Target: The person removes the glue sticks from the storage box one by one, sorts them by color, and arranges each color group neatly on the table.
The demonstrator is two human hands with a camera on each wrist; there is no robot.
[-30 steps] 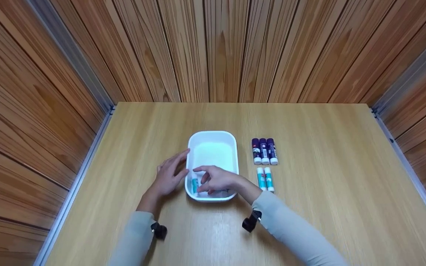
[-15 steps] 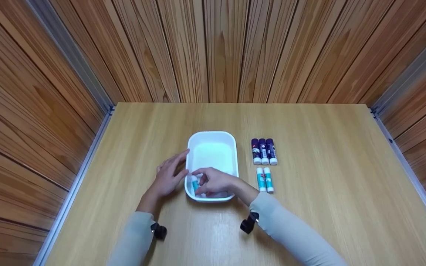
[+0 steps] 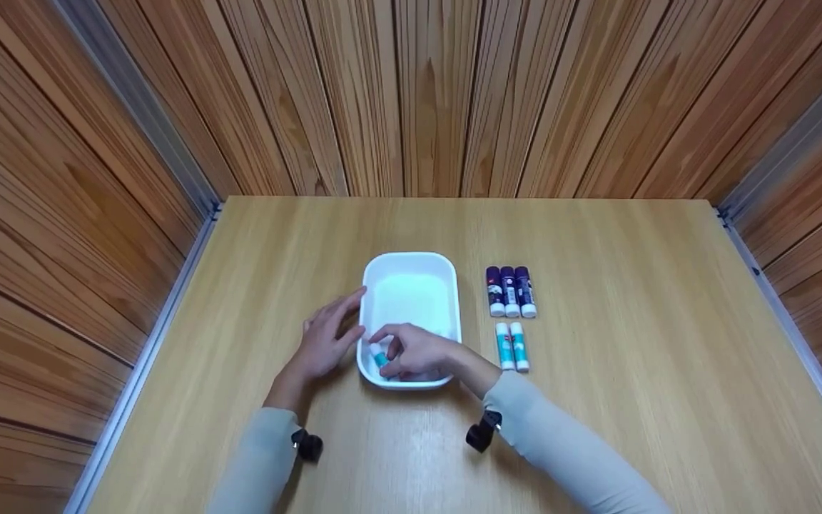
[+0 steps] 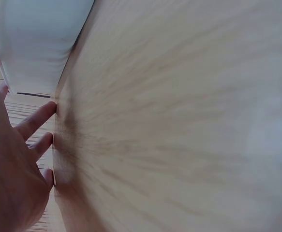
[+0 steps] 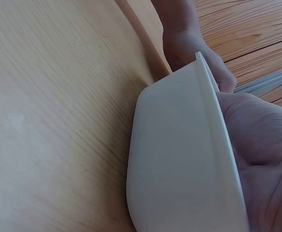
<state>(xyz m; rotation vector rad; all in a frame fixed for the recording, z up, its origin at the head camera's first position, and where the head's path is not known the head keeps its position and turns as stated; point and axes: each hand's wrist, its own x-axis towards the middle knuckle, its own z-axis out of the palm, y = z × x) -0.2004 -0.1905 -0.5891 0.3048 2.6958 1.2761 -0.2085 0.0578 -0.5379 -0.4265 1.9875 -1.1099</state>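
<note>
Inside tray (image 3: 411, 265), fingers (image 3: 386, 341) pinching glue stick (image 3: 379, 356)

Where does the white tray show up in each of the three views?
Head: the white tray sits centre, between both hands.
Left wrist: its outer wall fills the top left corner, above the left hand.
Right wrist: its wall and rim fill the lower middle, beside the right hand.
Shared landmark: the wooden table.

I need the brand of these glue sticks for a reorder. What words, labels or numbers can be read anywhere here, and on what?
None can be read.
Three purple glue sticks: label patches with a red mark, too small and blurred.
Two teal glue sticks: small label marks, unreadable.
Teal glue stick under the right hand in the white tray: nothing legible.
</note>
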